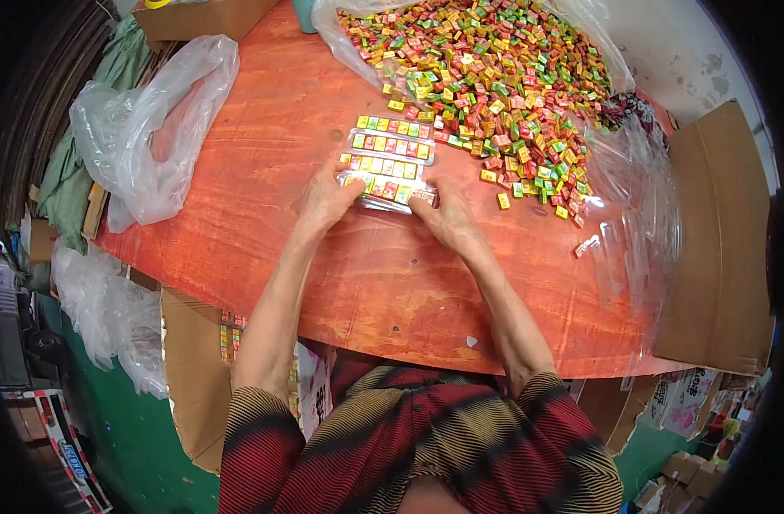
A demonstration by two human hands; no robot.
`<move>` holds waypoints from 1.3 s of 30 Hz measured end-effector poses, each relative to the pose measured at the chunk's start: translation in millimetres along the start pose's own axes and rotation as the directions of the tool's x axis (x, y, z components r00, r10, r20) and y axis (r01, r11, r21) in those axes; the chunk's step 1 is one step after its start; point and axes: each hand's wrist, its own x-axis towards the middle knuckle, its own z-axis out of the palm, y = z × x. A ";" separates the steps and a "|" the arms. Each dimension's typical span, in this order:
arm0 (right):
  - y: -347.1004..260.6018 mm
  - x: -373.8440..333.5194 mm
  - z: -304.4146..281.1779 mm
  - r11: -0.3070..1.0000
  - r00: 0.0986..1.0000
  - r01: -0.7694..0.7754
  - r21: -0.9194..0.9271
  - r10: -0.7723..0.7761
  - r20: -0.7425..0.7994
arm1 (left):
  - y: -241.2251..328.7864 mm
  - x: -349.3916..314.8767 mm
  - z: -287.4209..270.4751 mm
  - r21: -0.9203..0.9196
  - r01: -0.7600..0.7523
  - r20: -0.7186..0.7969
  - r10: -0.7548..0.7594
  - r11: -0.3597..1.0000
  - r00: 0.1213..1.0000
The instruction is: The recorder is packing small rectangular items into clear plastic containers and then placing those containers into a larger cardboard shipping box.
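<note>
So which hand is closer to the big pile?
Right. The right hand is lower-left of the pile; the left hand is farther, at the left end of the near tray.

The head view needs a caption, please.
Left hand and right hand hold a clear plastic tray of small multicoloured rectangular blocks.

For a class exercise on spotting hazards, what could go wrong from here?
The left hand and right hand are at opposite ends of the nearest clear tray; an uneven push might jolt its small boxes out of line. The heap of loose boxes comes close to the rows, so strays could slide in among them. The crumpled clear plastic on the right, if pulled, might drag the loose red box beside it.
</note>
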 end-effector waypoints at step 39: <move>-4.9 36.0 0.7 0.887 0.958 -0.277 0.369 0.223 0.181 | 19.3 30.1 -11.6 -0.323 0.159 0.107 -0.131 0.933 0.986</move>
